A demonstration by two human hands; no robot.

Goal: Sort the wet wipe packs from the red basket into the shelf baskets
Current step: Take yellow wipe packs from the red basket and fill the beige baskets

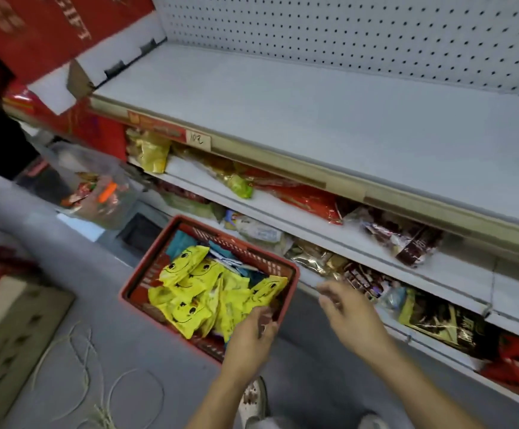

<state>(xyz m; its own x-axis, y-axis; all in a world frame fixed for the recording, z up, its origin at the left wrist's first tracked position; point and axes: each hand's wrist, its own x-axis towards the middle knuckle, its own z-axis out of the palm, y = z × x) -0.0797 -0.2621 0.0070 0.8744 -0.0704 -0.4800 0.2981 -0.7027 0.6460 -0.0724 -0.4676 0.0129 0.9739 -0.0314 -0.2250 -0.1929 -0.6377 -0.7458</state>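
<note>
Packs of wet wipes, yellow with smiley faces, lie heaped in the red basket on the floor below the shelves. They look light, soft and slick, likely to sag and slide, so pinching one by a sealed edge seems best. The left hand curls at the basket's near corner; whether it grips a pack I cannot tell. The right hand hovers loosely spread, holding nothing.
</note>
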